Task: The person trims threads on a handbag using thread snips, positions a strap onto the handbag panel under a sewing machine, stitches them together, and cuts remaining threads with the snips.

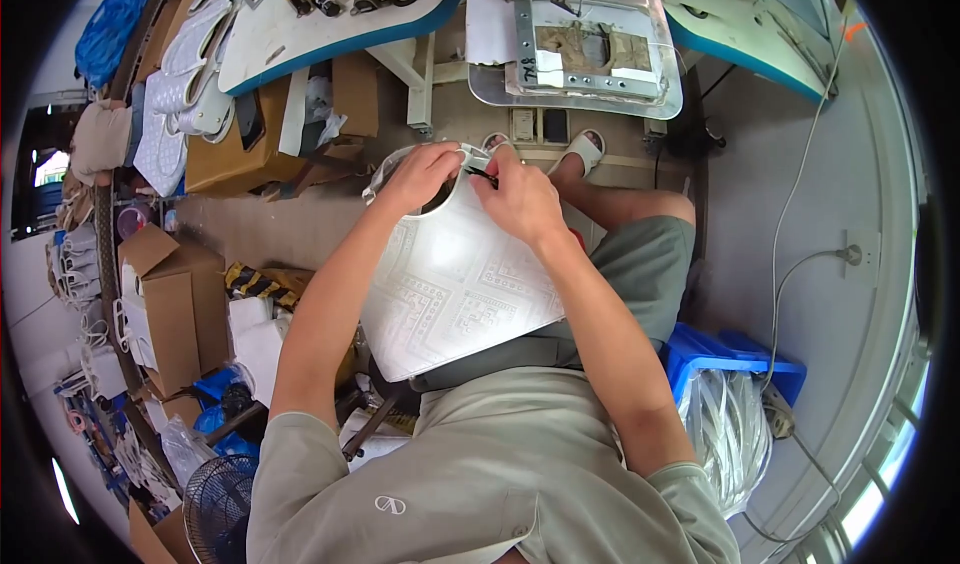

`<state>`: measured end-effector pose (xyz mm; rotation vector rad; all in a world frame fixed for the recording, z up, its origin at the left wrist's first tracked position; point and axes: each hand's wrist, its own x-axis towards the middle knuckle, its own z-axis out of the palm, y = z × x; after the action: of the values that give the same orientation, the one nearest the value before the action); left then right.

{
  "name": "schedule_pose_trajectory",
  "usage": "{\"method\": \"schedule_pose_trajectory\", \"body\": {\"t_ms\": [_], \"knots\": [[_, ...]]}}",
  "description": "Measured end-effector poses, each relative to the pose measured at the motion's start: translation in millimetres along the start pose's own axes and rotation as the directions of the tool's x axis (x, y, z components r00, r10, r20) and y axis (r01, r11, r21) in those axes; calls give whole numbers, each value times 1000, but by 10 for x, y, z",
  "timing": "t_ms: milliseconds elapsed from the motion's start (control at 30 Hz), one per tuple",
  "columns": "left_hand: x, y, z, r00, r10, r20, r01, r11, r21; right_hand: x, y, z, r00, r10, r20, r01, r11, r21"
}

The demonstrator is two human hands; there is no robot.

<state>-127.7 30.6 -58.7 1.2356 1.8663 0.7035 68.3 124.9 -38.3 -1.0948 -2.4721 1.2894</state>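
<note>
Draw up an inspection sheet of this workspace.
Surface: white tabletop with teal edge; small tools on it.
Job's things: white patterned piece over the lap; small dark tool, type unclear.
Clutter: open cardboard box and white pieces at left; blue bin and clear bag at right.
Hands: left hand grips the patterned piece's upper edge; right hand holds the dark tool.
Cables: one from the wall socket runs down towards the bin.
Surroundings: black fan at lower left.

hands point(522, 202): on white patterned piece point(460, 284) | black tool point(484, 176): at its edge
</note>
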Motion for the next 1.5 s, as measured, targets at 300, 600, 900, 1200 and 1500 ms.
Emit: {"method": "schedule_pose_trajectory", "body": {"t_ms": [300,600,900,1200,1500], "knots": [[-59,27,62,983,93,-161,-81,994,77,45,-158,83,999,3,-40,-3,1000,-13],[-75,-145,270,962,-223,-160,58,736,-674,110,25,96,995,-94,-30,95,995,36],[-107,-188,374,944,-212,-251,16,794,-608,118,86,57,999,-26,-45,30,994,105],[-149,-69,356,889,126,-440,-149,989,-17,120,-33,17,995,-99,-30,97,994,-47],[-227,-126,451,882,-102,-459,-136,879,-457,231,200,109,993,-114,29,106,976,188]]}}
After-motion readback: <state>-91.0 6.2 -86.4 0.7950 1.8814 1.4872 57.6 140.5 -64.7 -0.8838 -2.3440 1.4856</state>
